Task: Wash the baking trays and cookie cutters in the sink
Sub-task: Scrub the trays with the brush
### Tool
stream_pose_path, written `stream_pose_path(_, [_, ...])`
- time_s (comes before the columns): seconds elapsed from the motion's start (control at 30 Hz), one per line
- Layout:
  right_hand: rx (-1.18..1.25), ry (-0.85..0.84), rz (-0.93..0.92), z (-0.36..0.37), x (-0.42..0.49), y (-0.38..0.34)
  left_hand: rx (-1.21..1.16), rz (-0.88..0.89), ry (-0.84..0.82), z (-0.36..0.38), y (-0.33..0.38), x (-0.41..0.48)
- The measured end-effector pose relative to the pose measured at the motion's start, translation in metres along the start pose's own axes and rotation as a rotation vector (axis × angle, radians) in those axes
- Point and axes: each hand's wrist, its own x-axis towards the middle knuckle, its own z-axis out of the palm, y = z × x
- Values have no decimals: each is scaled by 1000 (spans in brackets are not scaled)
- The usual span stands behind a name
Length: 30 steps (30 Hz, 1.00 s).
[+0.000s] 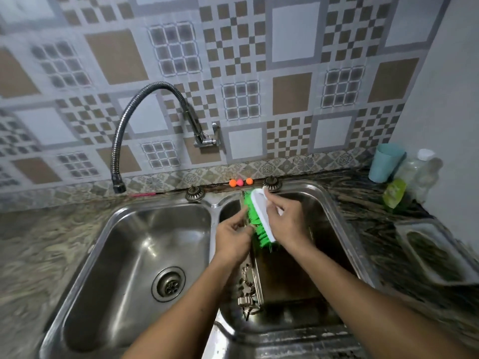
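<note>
Two bare forearms are seen reaching in from the near edge. The right grip [282, 218] is closed round a brush [259, 220]: its white plastic back is clasped by curled fingers and thumb, and its green bristles are turned towards the left grip [233, 239]. The left grip is held narrow, with its fingers curled and the tips against the bristles; whether something small is pinched there cannot be told.

Below the right grip, in the right basin of a two-basin steel sink [215, 203], one dark rectangular tray [285, 275] is lying. Just left of it, under the left wrist, a blurred cluster of thin metal cutters [246, 291] is seen; their number cannot be counted. Left of the left grip the other basin is seen, smooth and shiny, with one round drain [168, 283].

Right of the right grip, well apart on the marbled table [363, 208], one pale tray [438, 252] with a raised rim is set. Beyond it one blue cup [386, 163], one clear bottle [420, 174] with a white cap and one green item [394, 193] are grouped.

Just beyond the grips, two round brass knobs [194, 194] are fixed at the sink's back rim, with three small balls [239, 182] between them, two orange and one pink. Farther off, one ribbed metal tap [145, 112] is arched out from a checkered tile wall [298, 35].
</note>
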Motion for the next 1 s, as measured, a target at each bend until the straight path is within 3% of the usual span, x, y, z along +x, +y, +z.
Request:
stream_pose_path(0.13, [-24,83,174,6,-4,22,22,-4,-20,-18,-1,-2])
stream_pose_path(0.27, [46,-4,60,28,-29,17,17,-56,74,-29,-15,18])
stream_pose_path(0.37, [-13,81,214,22,-32,37,3,-45,80,-37,-22,17])
stream_pose_path(0.5, [63,19,71,37,-58,34,-25,-68,97,-41,-23,25])
stream_pose_path(0.63, [38,67,173,29,-71,60,-64,-57,111,-51,-30,26])
stream_pose_path(0.8, [70,-7,63,39,-96,52,-96,-88,107,-52,-34,30])
stream_pose_path(0.9, [29,90,210,24,-92,80,-126,-129,150,-58,-40,29])
stream_pose_path(1.0, [94,31,119,29,-100,66,-117,-127,141,-49,-39,27])
